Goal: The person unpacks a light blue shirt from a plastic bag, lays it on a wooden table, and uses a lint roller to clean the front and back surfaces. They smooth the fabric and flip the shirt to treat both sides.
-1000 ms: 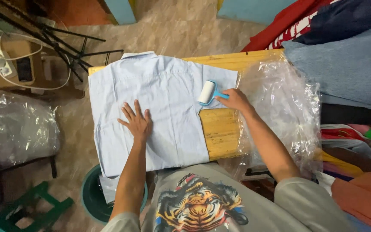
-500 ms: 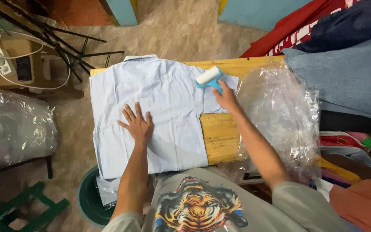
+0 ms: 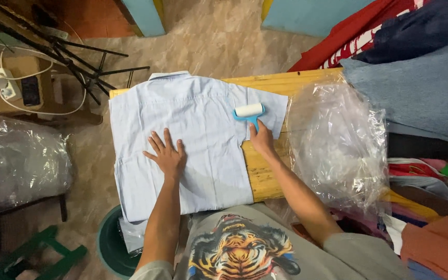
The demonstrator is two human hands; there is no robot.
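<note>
A light blue shirt (image 3: 182,124) lies spread flat over a small wooden table (image 3: 263,176), collar at the far edge. My left hand (image 3: 167,154) presses flat on the middle of the shirt with fingers spread. My right hand (image 3: 261,139) grips the blue handle of a lint roller (image 3: 249,111), whose white roll rests on the shirt's right sleeve.
Crumpled clear plastic bags (image 3: 338,145) lie at the table's right; another clear bag (image 3: 22,161) sits at the left. Stacked folded clothes (image 3: 421,88) fill the right side. A tripod (image 3: 73,57), a cardboard box with cables (image 3: 16,85) and a green bucket (image 3: 112,249) stand on the floor.
My right hand has slid the lint roller along the right sleeve, first toward the far edge, then left toward the shirt's body. My left hand stayed pressed in place.
</note>
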